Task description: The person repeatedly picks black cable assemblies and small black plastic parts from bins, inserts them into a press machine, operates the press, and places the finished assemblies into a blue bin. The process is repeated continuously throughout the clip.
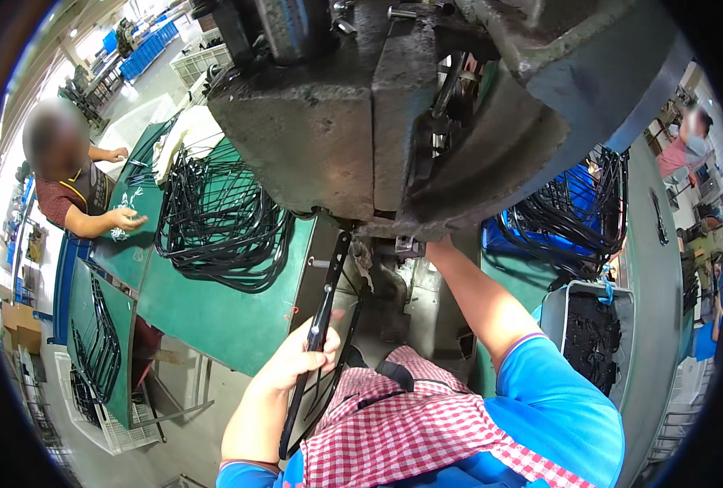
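Note:
My left hand point(300, 358) is closed around a black metal frame point(321, 317), a flat bar with holes and rivet-like spots along it. The frame is held upright and tilted, its upper end close under the head of a heavy, worn metal machine point(312, 138). Thinner black rods of the same piece seem to run down beside my apron. My right arm reaches forward under the machine, and only the edge of my right hand point(437, 246) shows there. Its fingers are hidden behind the machine's lower part, so what they touch cannot be made out.
Black bent-tube frames point(223, 220) pile up on the green table point(207, 325) at left. More frames point(573, 211) lie over a blue crate at right, near a grey bin point(552, 325) of black parts. A co-worker point(69, 171) sits at far left beside small loose pieces.

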